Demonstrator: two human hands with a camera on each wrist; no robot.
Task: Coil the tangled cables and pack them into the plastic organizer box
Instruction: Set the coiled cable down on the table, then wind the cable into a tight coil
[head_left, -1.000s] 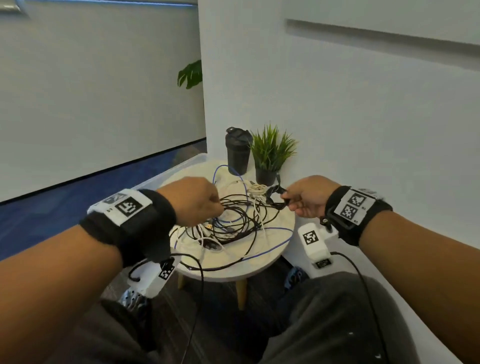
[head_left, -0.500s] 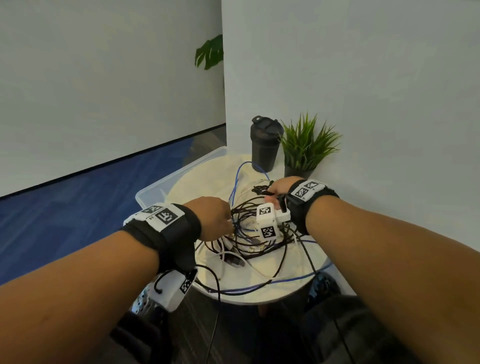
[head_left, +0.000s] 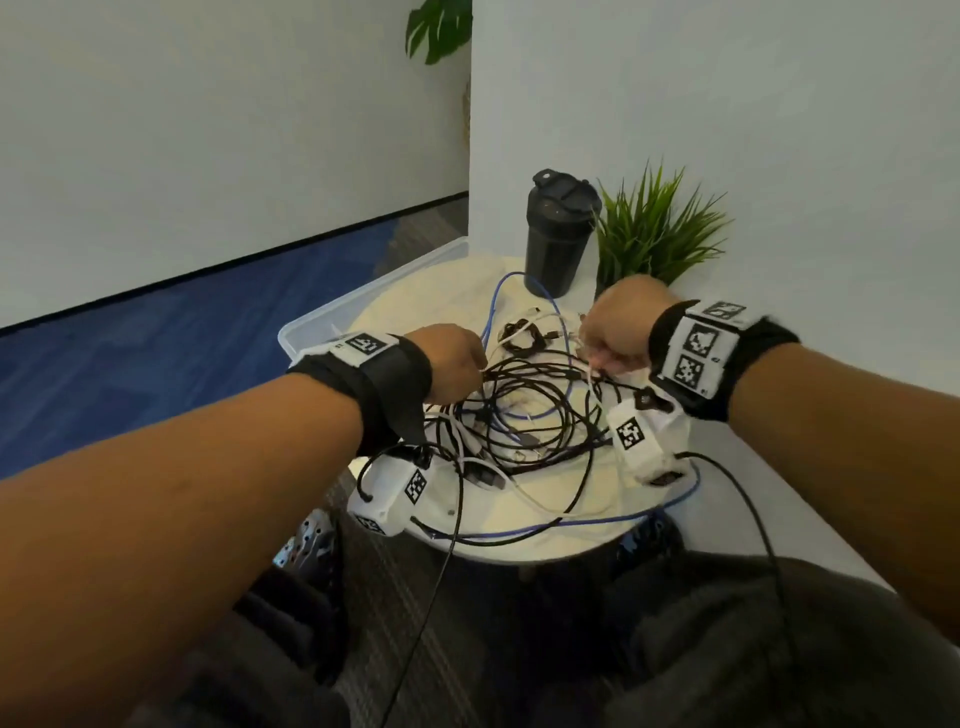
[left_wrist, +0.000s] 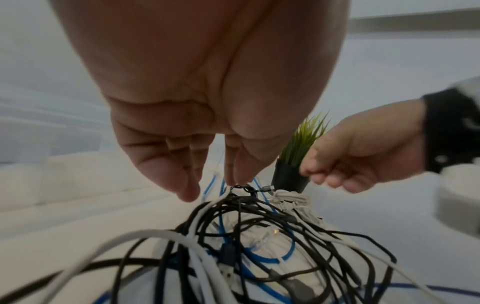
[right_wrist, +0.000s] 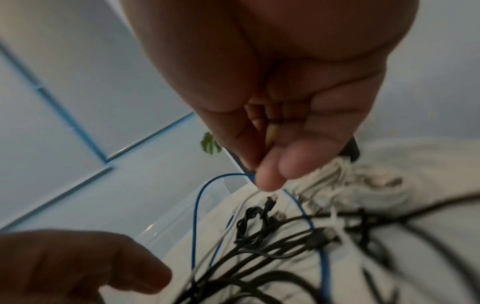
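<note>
A tangle of black, white and blue cables (head_left: 524, 410) lies on the small round white table (head_left: 561, 525). My left hand (head_left: 480, 370) is at the tangle's left edge and pinches a white cable (left_wrist: 207, 207) between thumb and fingertips (left_wrist: 233, 181). My right hand (head_left: 597, 361) hovers over the back right of the tangle, and its thumb and finger (right_wrist: 259, 181) pinch the same white cable's (right_wrist: 241, 205) far end. A small coiled black cable (head_left: 524, 338) lies between the hands. The clear plastic box (head_left: 332, 325) stands behind the table's left side.
A black tumbler (head_left: 558, 234) and a potted grass plant (head_left: 654, 228) stand at the table's back, against the white wall. A bundled white cable (left_wrist: 291, 197) lies beside the plant pot. A blue cable (head_left: 493, 306) arches up toward the tumbler. My knees sit under the table's near edge.
My right hand went from the table's right edge in over the back of the tangle and left the small black coil lying there. My left hand stayed at the left edge.
</note>
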